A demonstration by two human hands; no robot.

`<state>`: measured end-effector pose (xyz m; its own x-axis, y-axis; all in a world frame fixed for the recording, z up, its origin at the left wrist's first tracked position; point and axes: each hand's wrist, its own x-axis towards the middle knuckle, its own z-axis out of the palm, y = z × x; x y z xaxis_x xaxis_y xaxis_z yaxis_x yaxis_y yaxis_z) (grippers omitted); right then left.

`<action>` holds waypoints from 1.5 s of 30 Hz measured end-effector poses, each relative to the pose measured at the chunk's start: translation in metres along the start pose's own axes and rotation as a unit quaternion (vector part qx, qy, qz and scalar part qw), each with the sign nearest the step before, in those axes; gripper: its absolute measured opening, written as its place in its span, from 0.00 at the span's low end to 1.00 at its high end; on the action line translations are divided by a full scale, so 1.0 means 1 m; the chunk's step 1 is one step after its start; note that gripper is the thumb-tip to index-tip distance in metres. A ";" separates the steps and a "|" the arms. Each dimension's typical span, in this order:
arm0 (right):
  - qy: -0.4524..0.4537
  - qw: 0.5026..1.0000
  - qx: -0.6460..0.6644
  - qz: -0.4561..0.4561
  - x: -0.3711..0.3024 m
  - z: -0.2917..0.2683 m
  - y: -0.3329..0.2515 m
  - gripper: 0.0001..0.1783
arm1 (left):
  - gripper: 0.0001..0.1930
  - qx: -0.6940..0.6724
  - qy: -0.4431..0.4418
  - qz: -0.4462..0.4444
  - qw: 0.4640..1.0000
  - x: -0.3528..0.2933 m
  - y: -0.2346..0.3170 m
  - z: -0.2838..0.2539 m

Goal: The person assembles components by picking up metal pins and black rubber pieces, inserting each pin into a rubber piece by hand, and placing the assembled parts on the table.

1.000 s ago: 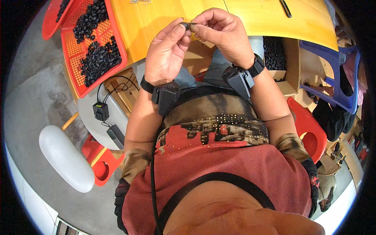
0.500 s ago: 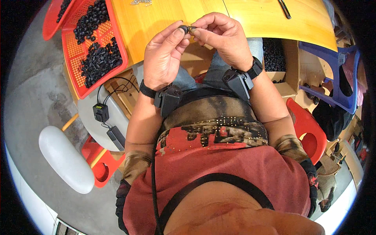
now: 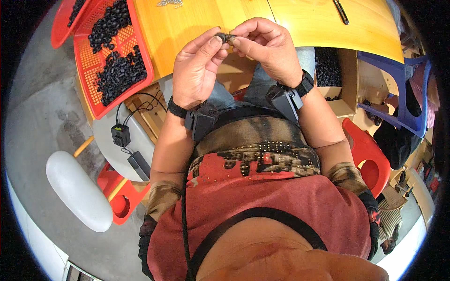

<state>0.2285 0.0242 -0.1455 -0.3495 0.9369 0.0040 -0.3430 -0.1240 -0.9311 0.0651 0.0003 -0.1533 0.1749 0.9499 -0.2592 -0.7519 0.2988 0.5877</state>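
Observation:
Above the near edge of the yellow table (image 3: 197,16), my two hands meet over small black parts. My left hand (image 3: 199,63) pinches a small round black part (image 3: 221,36) between thumb and forefinger. From the other side, my right hand (image 3: 267,44) pinches a small dark piece (image 3: 230,37) by its end. The two pieces touch; whether they are joined I cannot tell. At the left, a red plastic basket (image 3: 146,56) holds two heaps: round black parts (image 3: 110,25) and smaller elongated black parts (image 3: 119,75).
Small shiny metal bits (image 3: 169,3) and a black pen (image 3: 341,11) lie on the table. Below its right side, a cardboard box (image 3: 348,82) holds many black parts. A blue plastic stool (image 3: 398,89) stands at right. Cabled black devices (image 3: 121,135) rest on a grey seat.
The small dark piece in my right hand now sits closer against the round black part, and the brassy glint between them no longer shows. Both hands have barely shifted.

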 end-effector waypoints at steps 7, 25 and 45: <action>0.030 0.998 -0.046 -0.039 -0.002 0.009 0.000 0.07 | 0.13 0.002 -0.007 0.026 1.000 -0.001 -0.001 0.001; 0.000 0.996 -0.067 -0.052 -0.005 0.008 -0.004 0.07 | 0.12 0.351 -0.006 0.249 0.903 -0.009 0.004 0.007; -0.197 0.960 -0.191 -0.059 0.023 -0.010 -0.032 0.12 | 0.17 0.185 -0.099 0.046 0.977 -0.003 0.023 -0.001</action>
<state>0.2400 0.0531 -0.1189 -0.6556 0.7321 0.1847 -0.0819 0.1743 -0.9813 0.0463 0.0039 -0.1396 0.2640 0.9626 -0.0611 -0.4954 0.1897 0.8477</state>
